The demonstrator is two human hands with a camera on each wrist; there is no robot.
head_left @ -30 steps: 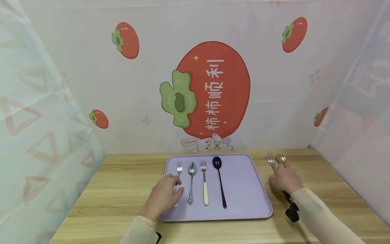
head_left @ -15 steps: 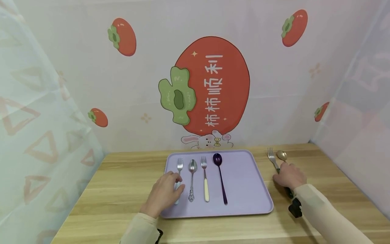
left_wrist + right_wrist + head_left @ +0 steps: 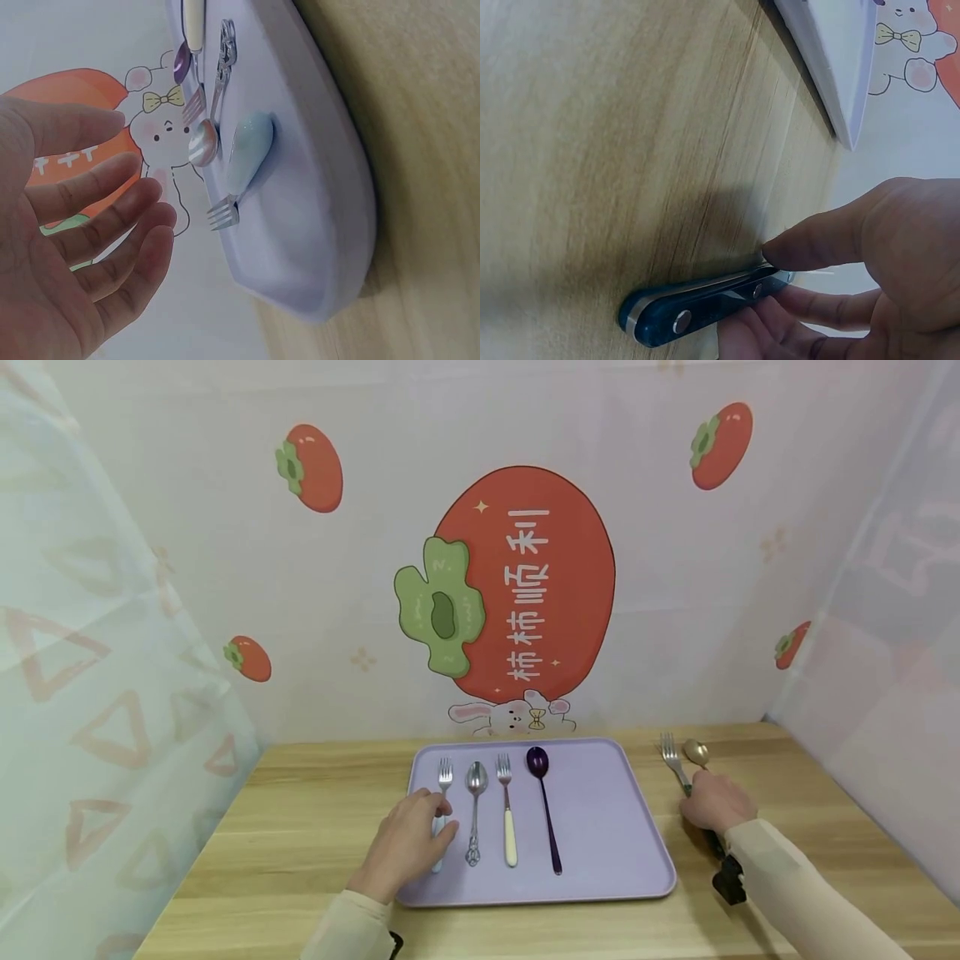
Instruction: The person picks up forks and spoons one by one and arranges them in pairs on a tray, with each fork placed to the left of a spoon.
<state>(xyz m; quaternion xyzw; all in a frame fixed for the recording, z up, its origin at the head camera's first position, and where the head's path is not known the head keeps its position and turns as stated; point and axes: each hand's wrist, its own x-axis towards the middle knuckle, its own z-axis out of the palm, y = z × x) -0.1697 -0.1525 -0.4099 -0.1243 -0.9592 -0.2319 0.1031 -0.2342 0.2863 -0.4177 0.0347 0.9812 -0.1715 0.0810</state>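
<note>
Right hand pinches dark-handled fork on table right of purple tray; grip handle firmly, lift level. Left hand, fingers apart, hovers by blue-handled fork.

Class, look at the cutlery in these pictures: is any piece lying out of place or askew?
Four pieces lie in a neat row on the purple tray. A fork and a gold spoon lie off it, on the table to its right. The right hand pinches the fork's dark handle. Nothing is spilled or broken.

Three forks, three spoons, one tray, two hands
</note>
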